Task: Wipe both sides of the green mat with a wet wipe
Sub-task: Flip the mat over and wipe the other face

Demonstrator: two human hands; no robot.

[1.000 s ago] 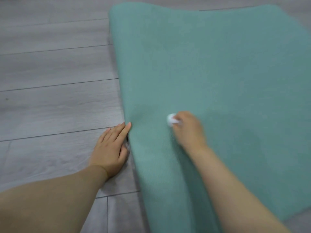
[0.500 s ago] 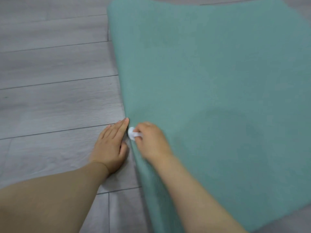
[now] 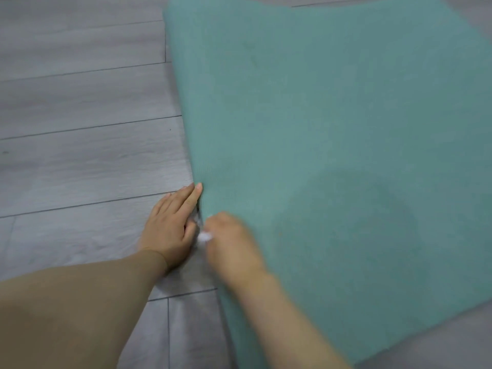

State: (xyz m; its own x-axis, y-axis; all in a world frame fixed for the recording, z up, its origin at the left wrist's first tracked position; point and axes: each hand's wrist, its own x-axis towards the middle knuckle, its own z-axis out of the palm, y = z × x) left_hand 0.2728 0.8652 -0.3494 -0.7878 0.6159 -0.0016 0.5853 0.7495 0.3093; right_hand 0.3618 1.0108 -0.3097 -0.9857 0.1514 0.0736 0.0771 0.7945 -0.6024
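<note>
A green mat [image 3: 332,145] covers the grey plank floor [image 3: 80,102] from 12 to 4 o'clock. The right hand [image 3: 231,243], blurred and curled around a balled white wet wipe [image 3: 205,237], has slid back along the mat's left edge toward 6 o'clock since half a second ago. The left hand [image 3: 170,230] stays flat on the floor, fingers straight and together, touching that edge.

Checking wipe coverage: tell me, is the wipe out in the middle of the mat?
No, the right hand holds the wipe at the mat's left edge, beside the left hand.
</note>
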